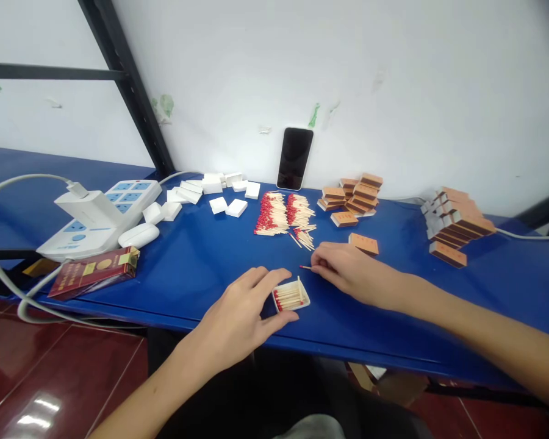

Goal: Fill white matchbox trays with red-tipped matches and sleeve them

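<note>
1. The tray (291,297), a white matchbox drawer partly filled with red-tipped matches, sits on the blue table (196,259) near its front edge.
2. The left hand (238,317) grips the tray, with the thumb on its near side and the fingers curled over its left end.
3. The right hand (348,271) lies just right of the tray, its fingertips pinched on one match (305,267) that lies flat, head pointing left.
4. Judged from this, the step in hand is loading matches into the tray. The next move calls for lifting the match, lining it up with those already inside, heads the same way, and keeping the tray steady.
5. Behind are two match piles (274,213), some loose matches (305,239) and a single orange sleeve (363,244).
6. Further back are sleeve stacks (354,195), more sleeves (452,228) to the right, empty trays (219,190) and a phone (295,158) leaning on the wall.
7. At the left are a power strip (105,210), a white case (138,235) and a red pack (96,272), all well apart from the hands.
8. Nothing lies between match and tray. Only the left fingers crowd the tray's left end.
</note>
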`<state>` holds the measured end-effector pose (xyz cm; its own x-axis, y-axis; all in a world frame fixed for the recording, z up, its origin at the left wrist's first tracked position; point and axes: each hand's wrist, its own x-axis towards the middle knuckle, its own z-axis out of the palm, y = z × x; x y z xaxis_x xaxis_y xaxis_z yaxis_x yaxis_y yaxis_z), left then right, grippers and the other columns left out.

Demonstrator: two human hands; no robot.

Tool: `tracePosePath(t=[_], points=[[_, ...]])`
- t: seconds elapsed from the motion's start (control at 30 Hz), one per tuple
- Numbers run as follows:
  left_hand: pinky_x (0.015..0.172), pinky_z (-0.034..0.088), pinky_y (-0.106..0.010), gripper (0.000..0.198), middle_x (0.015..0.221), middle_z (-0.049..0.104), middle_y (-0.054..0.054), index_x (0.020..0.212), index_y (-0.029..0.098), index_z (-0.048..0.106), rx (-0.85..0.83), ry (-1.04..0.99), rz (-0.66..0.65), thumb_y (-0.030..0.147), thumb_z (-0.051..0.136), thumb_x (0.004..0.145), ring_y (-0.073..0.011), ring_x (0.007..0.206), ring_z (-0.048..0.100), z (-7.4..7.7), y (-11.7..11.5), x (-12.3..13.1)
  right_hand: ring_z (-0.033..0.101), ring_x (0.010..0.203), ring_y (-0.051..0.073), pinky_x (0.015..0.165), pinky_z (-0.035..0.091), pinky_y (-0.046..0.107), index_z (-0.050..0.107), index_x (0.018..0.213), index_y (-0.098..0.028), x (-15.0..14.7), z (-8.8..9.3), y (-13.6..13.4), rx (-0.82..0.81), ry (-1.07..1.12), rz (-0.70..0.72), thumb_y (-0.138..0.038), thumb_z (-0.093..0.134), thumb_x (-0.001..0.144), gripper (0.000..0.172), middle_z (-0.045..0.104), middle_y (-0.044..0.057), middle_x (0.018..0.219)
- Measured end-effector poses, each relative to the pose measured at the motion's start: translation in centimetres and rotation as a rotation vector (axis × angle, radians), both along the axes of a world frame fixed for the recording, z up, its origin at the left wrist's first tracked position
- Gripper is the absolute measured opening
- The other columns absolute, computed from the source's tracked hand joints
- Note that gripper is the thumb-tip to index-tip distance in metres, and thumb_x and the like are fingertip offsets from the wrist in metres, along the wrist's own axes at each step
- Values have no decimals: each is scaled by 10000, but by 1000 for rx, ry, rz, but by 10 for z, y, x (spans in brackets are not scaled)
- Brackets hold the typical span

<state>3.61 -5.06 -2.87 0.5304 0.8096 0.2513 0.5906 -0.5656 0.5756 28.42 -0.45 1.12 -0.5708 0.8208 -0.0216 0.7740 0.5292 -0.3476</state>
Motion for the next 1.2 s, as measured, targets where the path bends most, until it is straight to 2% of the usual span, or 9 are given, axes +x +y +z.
tracePosePath(t=[0.1,0.17,0.27,0.33,0.5,0.73,0.9,1.07,1.2], points=[[838,533,-380,514,1113,612,-60,1352,275,471,1,-3,15,438,659,902,-253,1023,601,-2,0,0,581,788,165,710,461,301,547,881,-185,-5,6,-7,-8,50,49,-236,440,1005,171,611,43,892],[865,531,-397,530,1149,620,-67,1369,276,452,-1,6,13,431,656,906,-262,1053,598,-2,0,-1,578,778,154,697,465,290,558,928,-184,-12,9,-15,-6,52,152,-247,432,1016,166,603,40,922],[899,523,-412,553,1218,615,-73,1393,276,410,2,9,3,409,652,915,-263,1086,591,-3,-1,-2,564,766,162,709,468,317,591,941,-166,-21,6,-22,103,-51,357,-212,421,1015,191,596,64,974],[900,522,-407,556,1229,609,-72,1395,276,396,-2,3,-4,401,651,918,-256,1081,593,-3,-1,-2,556,755,169,713,469,335,613,937,-153,-24,3,-22,185,-94,410,-197,421,1010,210,590,80,985],[842,524,-381,465,1165,605,-63,1322,267,449,-18,2,-23,373,656,918,-240,1025,597,1,-1,-2,575,759,150,674,465,301,623,1081,-181,-19,13,-17,51,-71,331,-235,367,1034,266,570,64,1006],[858,495,-327,90,1088,582,-36,996,213,563,-51,-7,-121,280,608,954,-188,979,573,6,0,-3,555,708,147,632,420,295,556,984,-189,-13,20,-11,-70,-132,335,-221,354,1035,211,568,38,941],[848,491,-306,102,1079,556,-32,933,204,560,-64,0,-137,294,558,981,-167,940,563,5,-1,-4,571,746,166,667,440,313,544,979,-194,-16,14,-20,-109,-98,281,-276,339,1043,230,578,38,941],[779,482,-307,143,1010,564,-12,977,212,520,-81,7,-92,302,626,942,-170,879,546,5,-2,-3,575,735,160,647,440,297,560,904,-187,-28,15,-29,-96,-47,226,-287,414,1018,209,597,40,914],[834,491,-320,198,1066,565,-31,1103,229,555,-59,9,-106,305,634,938,-184,931,559,4,-1,-4,554,699,144,640,415,272,579,894,-195,-21,13,-12,55,88,76,-274,441,1000,191,620,19,822]])
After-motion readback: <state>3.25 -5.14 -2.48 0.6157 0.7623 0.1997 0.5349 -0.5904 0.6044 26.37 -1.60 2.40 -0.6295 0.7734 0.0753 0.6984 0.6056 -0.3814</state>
